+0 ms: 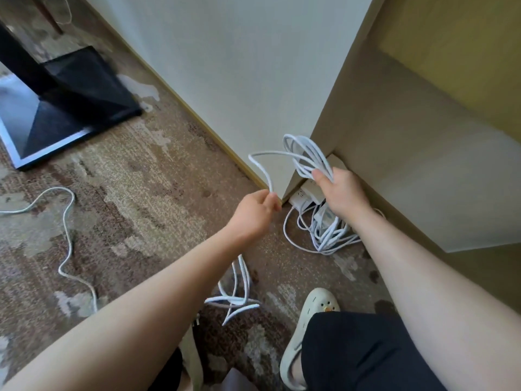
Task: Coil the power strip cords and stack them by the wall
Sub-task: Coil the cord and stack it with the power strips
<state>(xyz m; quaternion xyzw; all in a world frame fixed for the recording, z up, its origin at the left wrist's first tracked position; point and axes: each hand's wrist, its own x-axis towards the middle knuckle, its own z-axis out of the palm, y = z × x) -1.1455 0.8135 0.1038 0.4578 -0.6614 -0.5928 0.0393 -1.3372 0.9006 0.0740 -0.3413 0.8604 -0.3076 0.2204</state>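
Note:
My right hand (339, 193) grips a bundle of white cord loops (306, 153) held up in front of the wall corner. A single strand arcs from that bundle over to my left hand (255, 211), which pinches it between thumb and fingers. Below my left hand the same white cord hangs down and lies in loose loops (239, 297) on the carpet. White power strips (306, 197) sit at the foot of the wall corner, with a coiled cord pile (328, 235) just in front of them, partly hidden by my right wrist.
Another white cord (67, 218) snakes across the patterned carpet at the left. A black stand base (64, 108) sits at the upper left. A tan cabinet (423, 142) fills the right side. My foot in a pale slipper (307, 331) rests at the bottom.

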